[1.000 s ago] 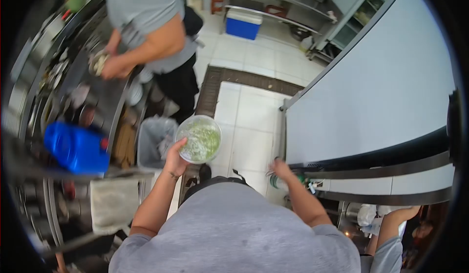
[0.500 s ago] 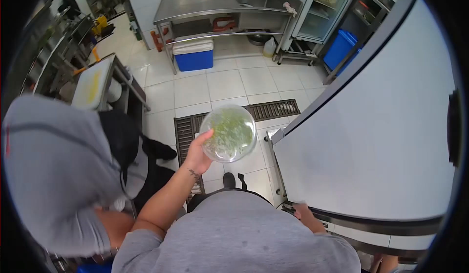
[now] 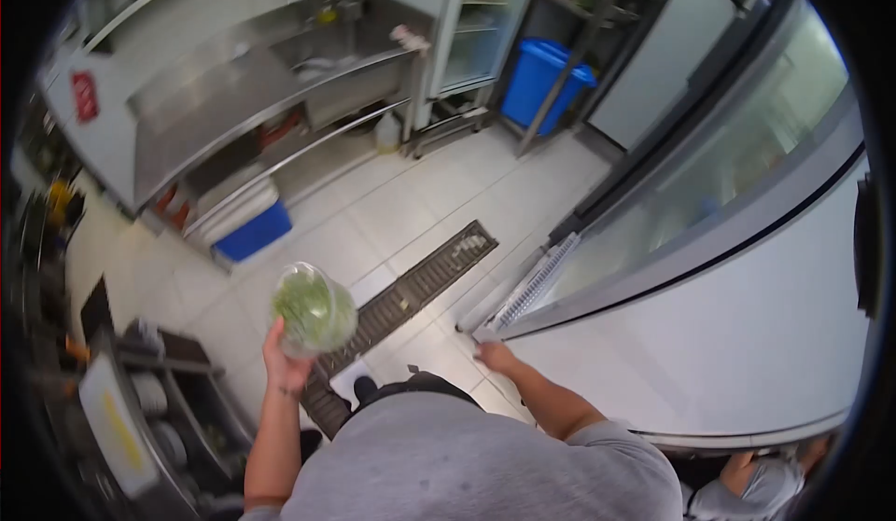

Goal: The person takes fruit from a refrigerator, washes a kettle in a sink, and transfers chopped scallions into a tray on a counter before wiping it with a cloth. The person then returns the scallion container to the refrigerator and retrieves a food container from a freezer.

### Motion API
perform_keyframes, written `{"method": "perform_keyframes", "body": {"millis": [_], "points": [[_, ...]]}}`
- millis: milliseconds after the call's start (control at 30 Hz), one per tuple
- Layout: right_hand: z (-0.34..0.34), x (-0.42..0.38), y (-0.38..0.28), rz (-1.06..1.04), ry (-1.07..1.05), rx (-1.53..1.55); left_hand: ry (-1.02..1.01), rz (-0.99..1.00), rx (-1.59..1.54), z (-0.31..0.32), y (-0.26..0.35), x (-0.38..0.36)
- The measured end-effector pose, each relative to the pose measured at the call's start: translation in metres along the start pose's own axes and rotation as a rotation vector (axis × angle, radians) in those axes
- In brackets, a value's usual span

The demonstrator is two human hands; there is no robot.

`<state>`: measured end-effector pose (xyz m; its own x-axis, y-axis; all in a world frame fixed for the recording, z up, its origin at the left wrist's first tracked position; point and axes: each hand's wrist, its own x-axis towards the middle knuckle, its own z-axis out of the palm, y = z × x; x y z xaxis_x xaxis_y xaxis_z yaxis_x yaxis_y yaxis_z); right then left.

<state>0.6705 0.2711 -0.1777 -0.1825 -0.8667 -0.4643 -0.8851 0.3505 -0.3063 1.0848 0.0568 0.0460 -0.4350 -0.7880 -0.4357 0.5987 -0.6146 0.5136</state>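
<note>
A clear round plastic tub (image 3: 327, 320) with green leafy herbs inside is held out in front of me. My left hand (image 3: 285, 358) is closed around its lower left side, and the tub tilts. At the near corner of a tall glass-fronted refrigerator door (image 3: 616, 264), my right hand (image 3: 497, 357) has its fingers curled at the edge. Motion blurs those fingertips a little, and part of the grip is hidden. A large white panel (image 3: 709, 353) of the refrigerator stretches along my right side.
A steel sink counter (image 3: 210, 101) stands ahead, with a blue cooler box (image 3: 252, 227) below. A blue bin (image 3: 546, 83) is under a rack. A floor drain grate (image 3: 420, 283) crosses the tiles. Stacked plates (image 3: 149, 395) sit in a cart at left. Another person's sleeve (image 3: 756, 488) shows at lower right.
My view has swung right, showing the refrigerator's glass front. The tub and my left hand have shifted left and down in view. My right hand has moved up and left. The person at left is out of view.
</note>
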Motion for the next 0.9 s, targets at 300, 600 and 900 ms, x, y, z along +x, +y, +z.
{"method": "perform_keyframes", "body": {"millis": [300, 600, 900], "points": [[0.012, 0.010, 0.030, 0.587, -0.256, 0.671, -0.276, -0.256, 0.269, 0.164, 0.030, 0.247], [-0.319, 0.254, 0.126, 0.481, 0.727, 0.946, -0.125, -0.371, 0.324, 0.229, 0.053, 0.441], [-0.708, 0.190, 0.136, 0.398, 1.477, 0.544, -0.211, -0.450, 0.546, 0.384, 0.039, 0.660]]}}
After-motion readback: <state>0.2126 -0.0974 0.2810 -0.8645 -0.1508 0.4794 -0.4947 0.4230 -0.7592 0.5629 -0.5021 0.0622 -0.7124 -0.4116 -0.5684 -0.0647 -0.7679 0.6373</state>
